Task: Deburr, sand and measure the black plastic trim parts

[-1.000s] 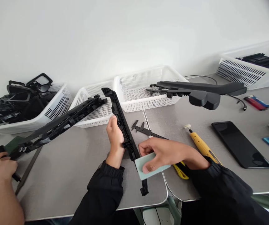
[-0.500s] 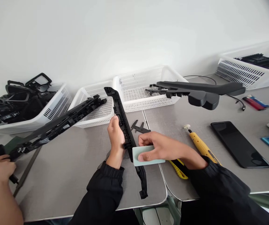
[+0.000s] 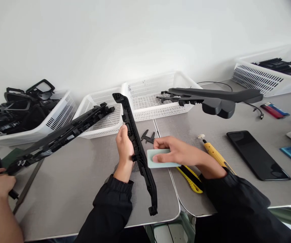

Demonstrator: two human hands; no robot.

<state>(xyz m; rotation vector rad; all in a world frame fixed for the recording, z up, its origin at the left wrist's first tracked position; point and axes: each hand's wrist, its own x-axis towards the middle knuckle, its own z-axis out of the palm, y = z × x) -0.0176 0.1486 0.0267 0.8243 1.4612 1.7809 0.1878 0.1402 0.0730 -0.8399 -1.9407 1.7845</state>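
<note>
Above the bench (image 3: 79,192), the black trim (image 3: 137,145) is slanting lengthwise, its hooked end pointing to the back edge, its lower end to the rounded front corner. The left hand (image 3: 125,145) is gripping its middle, fingers hidden behind; the right hand (image 3: 179,150), closing firmly on the pale green block (image 3: 150,163), is hiding most of the caliper (image 3: 148,137). The block is resting just beside the trim, no longer covering its lower part as a second ago.

Single head-worn cam: looks fwd & down over L hand (image 3: 125,148) & R hand (image 3: 179,151), close range; table (image 3: 84,185) near, wall (image 3: 135,40) far.
</note>
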